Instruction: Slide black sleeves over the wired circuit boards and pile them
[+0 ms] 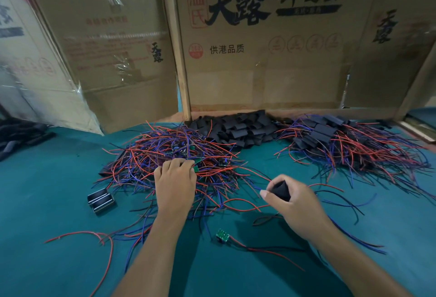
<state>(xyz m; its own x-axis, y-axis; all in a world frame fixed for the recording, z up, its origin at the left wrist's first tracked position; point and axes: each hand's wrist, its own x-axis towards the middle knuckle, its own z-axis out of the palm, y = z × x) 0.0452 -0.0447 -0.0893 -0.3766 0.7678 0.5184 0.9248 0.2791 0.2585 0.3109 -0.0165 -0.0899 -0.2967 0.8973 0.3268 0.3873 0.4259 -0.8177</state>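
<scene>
A tangled heap of small green circuit boards with red, blue and black wires (169,152) lies left of centre on the green table. My left hand (175,178) rests on its near edge, fingers curled onto a green board (196,165). My right hand (297,202) holds a black sleeve (280,189) pinched between thumb and fingers, its open end toward the heap. Loose black sleeves (238,128) are piled at the back centre. A pile of sleeved boards with trailing wires (349,141) lies at the right.
One bare green board (223,235) with red and black leads lies near my forearms. Small black metal-edged parts (100,200) sit at the left. Cardboard boxes (271,49) wall off the back. Dark items (16,134) lie at the far left.
</scene>
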